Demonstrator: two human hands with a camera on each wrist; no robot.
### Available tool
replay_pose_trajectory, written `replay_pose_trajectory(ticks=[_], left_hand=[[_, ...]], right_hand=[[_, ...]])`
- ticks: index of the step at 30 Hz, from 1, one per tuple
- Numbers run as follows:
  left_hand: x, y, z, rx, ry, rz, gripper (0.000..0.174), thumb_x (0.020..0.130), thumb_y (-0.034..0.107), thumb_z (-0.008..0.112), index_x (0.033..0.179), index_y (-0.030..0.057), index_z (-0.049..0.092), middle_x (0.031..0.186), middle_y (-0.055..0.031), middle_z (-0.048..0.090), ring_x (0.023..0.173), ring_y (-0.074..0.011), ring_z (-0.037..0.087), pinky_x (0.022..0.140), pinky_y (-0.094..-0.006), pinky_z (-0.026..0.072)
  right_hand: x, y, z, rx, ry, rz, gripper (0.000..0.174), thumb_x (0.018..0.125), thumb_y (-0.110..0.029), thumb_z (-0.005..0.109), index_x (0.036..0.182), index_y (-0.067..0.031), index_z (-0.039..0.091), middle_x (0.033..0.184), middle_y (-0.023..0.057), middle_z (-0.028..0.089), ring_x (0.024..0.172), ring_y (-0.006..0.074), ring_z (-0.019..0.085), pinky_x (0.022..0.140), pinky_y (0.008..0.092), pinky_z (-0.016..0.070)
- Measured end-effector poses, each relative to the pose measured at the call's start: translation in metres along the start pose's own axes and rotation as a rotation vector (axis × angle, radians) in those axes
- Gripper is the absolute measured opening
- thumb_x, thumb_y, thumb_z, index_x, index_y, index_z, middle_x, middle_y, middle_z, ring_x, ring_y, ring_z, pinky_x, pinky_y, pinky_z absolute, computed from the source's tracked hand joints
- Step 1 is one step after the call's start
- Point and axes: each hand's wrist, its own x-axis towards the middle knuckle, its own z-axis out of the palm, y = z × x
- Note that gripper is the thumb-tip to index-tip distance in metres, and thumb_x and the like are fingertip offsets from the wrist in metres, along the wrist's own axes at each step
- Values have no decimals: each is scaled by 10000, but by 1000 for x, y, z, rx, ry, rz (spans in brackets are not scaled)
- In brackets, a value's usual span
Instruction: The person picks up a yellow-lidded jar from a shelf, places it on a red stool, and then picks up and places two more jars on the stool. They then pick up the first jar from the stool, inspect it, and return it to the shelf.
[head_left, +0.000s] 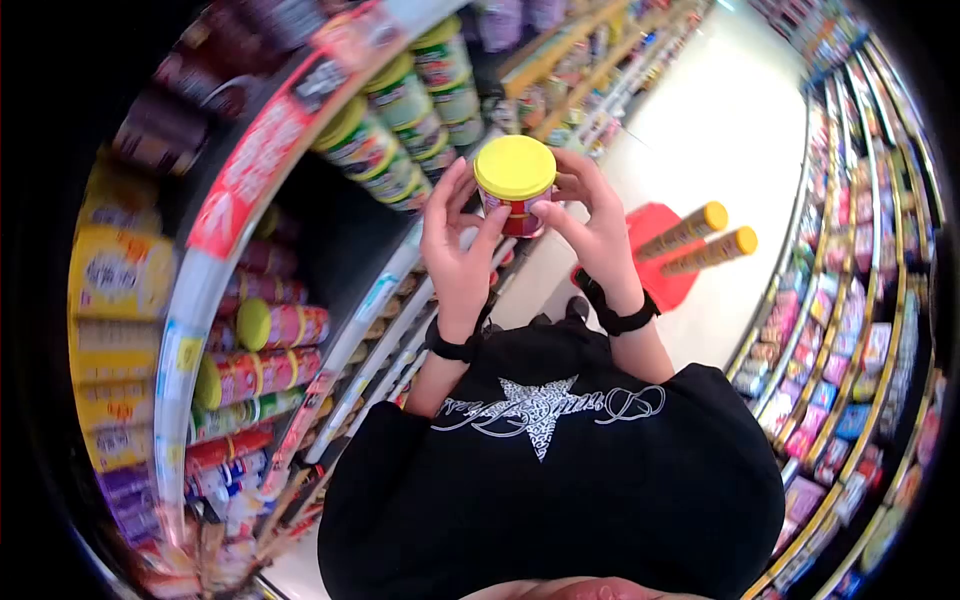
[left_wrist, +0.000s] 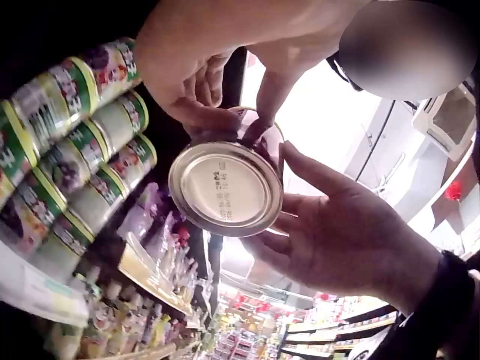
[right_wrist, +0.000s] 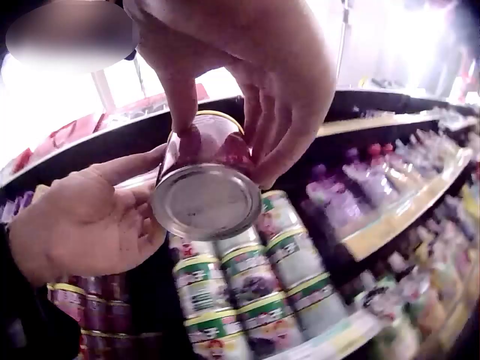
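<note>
A short can with a yellow lid [head_left: 515, 165] and a red and pink label is held up in front of the chest. My left hand [head_left: 459, 250] grips its left side, thumb on the label facing me. From the right, my right hand [head_left: 600, 225] holds the same can, with that thumb also on the front. In the left wrist view, the bare metal base [left_wrist: 225, 189] shows small dark printed lines. The right wrist view has this base tilted toward the camera, the fingers of both hands around the wall above it.
Stacked cans with green and yellow bands [head_left: 400, 110] stand on the shelf just beyond my left hand. Below lie more cans on their sides [head_left: 285, 325]. A red basket [head_left: 650, 215] with two yellow-capped tubes [head_left: 685, 230] is at the right. Packed shelves [head_left: 850, 290] line the aisle's far side.
</note>
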Motion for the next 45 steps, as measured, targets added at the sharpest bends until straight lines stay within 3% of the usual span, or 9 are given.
replay_pose_trajectory(ticks=[3,6,15,17,18,19,21,32,45], left_hand=[[4,-15,44,84,-110,32,538,820,-7,674,1316,-11,465,1290,-140,538,1190,-207,533,986,-338,435],[3,-35,105,-66,-247,-36,503,837,12,669,1304,0,483,1275,-113,532,1189,-212,534,974,-353,450],[7,-85,233,-28,-582,-138,494,855,-29,629,1330,-9,495,1315,-110,515,1208,-218,526,977,-316,452],[10,-101,259,-99,-668,-187,469,851,-20,641,1304,-10,520,1285,-117,502,1166,-210,550,943,-311,511],[11,-113,270,-130,-721,-233,476,863,-12,629,1321,-13,499,1308,-131,510,1183,-210,541,954,-314,501],[11,-115,280,-138,-772,-393,515,880,2,612,1369,-4,451,1337,-142,521,1208,-209,528,995,-321,442],[8,-134,298,-228,-815,-422,531,888,2,602,1387,-11,419,1360,-153,495,1234,-206,506,1023,-318,419],[-16,-224,323,-179,-889,-550,588,872,-31,570,1417,-18,350,1433,-169,406,1324,-230,407,1097,-345,348],[-21,-226,331,-175,-912,-566,594,863,-26,568,1418,-5,357,1440,-147,406,1336,-218,395,1109,-333,316]], right_hand=[[-7,-2,-48,-79,89,6,572,802,-187,743,1281,-1,492,1199,140,603,1087,241,608,848,331,503],[-20,0,-108,-115,209,49,579,803,-187,741,1297,-8,498,1206,139,600,1090,242,606,852,333,506],[-52,24,-234,-133,443,181,581,814,-162,725,1321,-5,489,1240,147,580,1120,239,591,898,351,502],[-55,40,-259,-117,490,189,573,818,-148,722,1319,1,488,1251,150,574,1123,245,588,922,361,494],[-58,49,-271,-40,515,216,567,822,-122,716,1321,8,480,1265,153,565,1153,255,570,964,371,472],[-61,57,-280,-34,531,221,568,823,-112,712,1325,9,475,1270,153,560,1167,257,560,976,371,463],[-67,72,-297,-22,559,231,571,825,-91,704,1333,10,464,1281,153,551,1195,261,540,999,372,447],[-98,167,-332,137,494,270,621,832,32,624,1383,4,340,1385,167,432,1318,251,407,1106,374,330],[-101,170,-338,122,513,300,607,814,43,611,1368,2,365,1364,134,448,1303,234,425,1110,354,332]])
